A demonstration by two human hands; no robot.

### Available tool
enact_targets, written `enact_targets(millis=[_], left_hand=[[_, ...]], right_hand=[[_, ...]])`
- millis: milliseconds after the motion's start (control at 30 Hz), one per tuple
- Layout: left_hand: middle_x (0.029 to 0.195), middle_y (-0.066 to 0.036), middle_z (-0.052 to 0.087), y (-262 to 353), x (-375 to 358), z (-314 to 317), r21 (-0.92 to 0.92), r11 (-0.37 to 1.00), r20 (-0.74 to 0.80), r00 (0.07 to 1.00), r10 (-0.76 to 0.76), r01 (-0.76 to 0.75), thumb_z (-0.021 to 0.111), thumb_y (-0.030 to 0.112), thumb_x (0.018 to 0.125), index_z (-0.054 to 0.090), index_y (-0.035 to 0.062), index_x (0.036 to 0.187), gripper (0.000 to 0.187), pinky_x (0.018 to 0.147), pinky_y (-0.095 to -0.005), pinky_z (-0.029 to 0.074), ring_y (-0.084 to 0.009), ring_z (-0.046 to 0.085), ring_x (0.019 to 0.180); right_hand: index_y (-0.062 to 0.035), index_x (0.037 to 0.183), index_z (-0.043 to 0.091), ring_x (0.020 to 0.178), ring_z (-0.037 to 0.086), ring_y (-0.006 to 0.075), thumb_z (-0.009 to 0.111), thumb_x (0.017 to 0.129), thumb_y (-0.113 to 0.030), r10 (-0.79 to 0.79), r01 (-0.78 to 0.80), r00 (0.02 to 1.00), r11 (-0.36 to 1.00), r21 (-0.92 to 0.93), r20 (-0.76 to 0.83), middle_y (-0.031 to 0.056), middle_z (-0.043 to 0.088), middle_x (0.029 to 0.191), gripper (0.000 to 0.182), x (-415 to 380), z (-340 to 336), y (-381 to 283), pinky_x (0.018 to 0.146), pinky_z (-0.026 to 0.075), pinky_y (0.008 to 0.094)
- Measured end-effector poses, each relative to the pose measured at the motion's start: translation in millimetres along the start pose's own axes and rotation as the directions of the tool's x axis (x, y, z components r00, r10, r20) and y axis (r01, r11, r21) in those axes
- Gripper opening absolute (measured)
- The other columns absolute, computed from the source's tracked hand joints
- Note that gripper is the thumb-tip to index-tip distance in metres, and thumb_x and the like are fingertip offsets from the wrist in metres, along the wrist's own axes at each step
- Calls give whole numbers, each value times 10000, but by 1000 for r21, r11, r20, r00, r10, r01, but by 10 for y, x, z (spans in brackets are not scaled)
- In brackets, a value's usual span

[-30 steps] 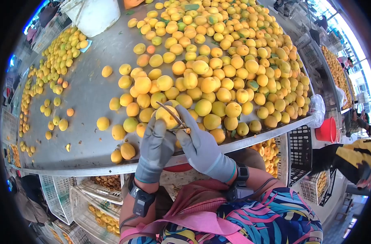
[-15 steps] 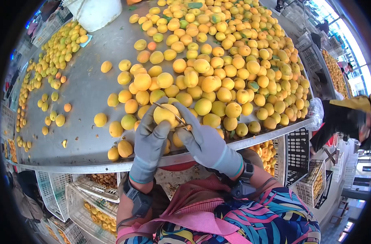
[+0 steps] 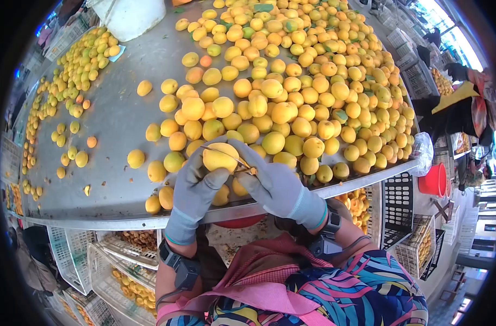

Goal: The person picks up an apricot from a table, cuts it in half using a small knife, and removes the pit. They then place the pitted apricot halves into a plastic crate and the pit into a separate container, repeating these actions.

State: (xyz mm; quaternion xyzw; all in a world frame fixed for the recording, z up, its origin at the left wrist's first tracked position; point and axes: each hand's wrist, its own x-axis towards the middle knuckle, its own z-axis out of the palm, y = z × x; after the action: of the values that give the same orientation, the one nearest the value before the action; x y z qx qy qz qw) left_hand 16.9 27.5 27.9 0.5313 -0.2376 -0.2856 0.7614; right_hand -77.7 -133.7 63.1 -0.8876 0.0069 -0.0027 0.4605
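Note:
In its gloved fingers my left hand (image 3: 192,191) grips a yellow apricot (image 3: 218,158) above the table's front edge. My right hand (image 3: 279,187), also in a grey glove, is closed on a small thin knife (image 3: 251,170) with a brownish end. The knife's narrow blade lies against the apricot, slanting across its upper side; how deep it sits cannot be made out. Both hands nearly meet around the fruit. Just beyond them a large heap of apricots (image 3: 313,98) covers much of the metal table (image 3: 117,185).
A second group of apricots (image 3: 79,68) lies on the table's left side. At the back stands a white bucket (image 3: 131,19). Crates of cut fruit (image 3: 131,288) sit below left, and a black crate (image 3: 397,204) below right. A person (image 3: 457,108) and a red bucket (image 3: 434,179) are at right.
My left hand and the apricot have shifted slightly, the fruit turning a little under the blade. At right, the other person has moved farther back, uncovering the red bucket.

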Motion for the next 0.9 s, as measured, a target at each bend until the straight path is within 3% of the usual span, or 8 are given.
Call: enact_targets(millis=[67, 133, 267, 333, 433, 667, 833, 900], left_hand=[[1153, -52, 591, -101, -19, 17, -54, 999, -17, 1000, -4, 3, 670, 224, 875, 461, -7, 1304, 531, 920, -278, 453, -132, 562, 1045], [1163, -52, 588, -230, -36, 108, -390, 920, -153, 988, -21, -41, 671, 228, 874, 453, -7, 1313, 543, 933, -280, 445, -133, 558, 1054], [1177, -52, 584, -96, -16, 152, -457, 889, -125, 990, -71, 6, 667, 241, 877, 451, -4, 1317, 548, 944, -282, 439, -135, 555, 1063], [1180, -53, 583, 15, -3, -8, -33, 999, 52, 999, -1, 2, 665, 261, 879, 448, -8, 1317, 558, 945, -283, 440, -139, 556, 1065], [1170, -50, 584, 37, -6, -60, -4, 999, 66, 997, -39, 39, 668, 271, 877, 449, -7, 1316, 564, 945, -283, 441, -136, 555, 1065], [1156, -52, 581, -172, -33, 88, -328, 945, -104, 993, -53, 16, 668, 274, 877, 441, -16, 1320, 576, 936, -278, 442, -130, 555, 1047], [1171, -61, 570, 34, -13, -1, 30, 1000, 3, 1000, -3, 3, 690, 241, 861, 440, -20, 1327, 589, 927, -275, 447, -128, 549, 1049], [1175, -61, 570, 55, -18, -8, 85, 996, 1, 1000, -11, 11, 695, 240, 857, 445, -18, 1324, 589, 925, -275, 448, -128, 549, 1050]], right_hand=[[-87, 1460, 214, 588, 601, 352, 518, 924, -241, -31, 34, 996, 999, 38, -78, 168, 582, 645, 635, -2, 119, 50, 525, 459, 420], [-89, 1460, 217, 589, 603, 351, 519, 924, -243, -58, 71, 986, 995, 73, -159, 167, 584, 649, 634, -4, 229, 123, 524, 460, 421], [-95, 1460, 222, 579, 604, 337, 527, 920, -243, -109, 119, 979, 992, 47, -175, 159, 578, 641, 638, -18, 153, 103, 524, 460, 412], [-96, 1461, 221, 572, 602, 331, 531, 919, -242, -88, 94, 991, 994, 54, -96, 156, 574, 635, 642, 2, 24, 42, 523, 458, 408], [-96, 1462, 220, 561, 596, 327, 540, 917, -234, -19, 21, 999, 999, -39, 44, 152, 571, 632, 647, 9, -19, 24, 516, 452, 403], [-100, 1459, 225, 543, 588, 317, 534, 923, -243, -154, 176, 971, 978, 111, -180, 144, 550, 587, 635, 33, 233, 216, 495, 438, 382], [-82, 1447, 250, 528, 583, 319, 535, 923, -246, -46, 45, 999, 992, 114, 7, 144, 544, 578, 619, 21, -6, 94, 482, 432, 385], [-83, 1445, 261, 515, 579, 318, 535, 921, -251, -66, 67, 998, 996, -57, 19, 143, 544, 576, 614, 37, 18, 158, 474, 429, 389]])
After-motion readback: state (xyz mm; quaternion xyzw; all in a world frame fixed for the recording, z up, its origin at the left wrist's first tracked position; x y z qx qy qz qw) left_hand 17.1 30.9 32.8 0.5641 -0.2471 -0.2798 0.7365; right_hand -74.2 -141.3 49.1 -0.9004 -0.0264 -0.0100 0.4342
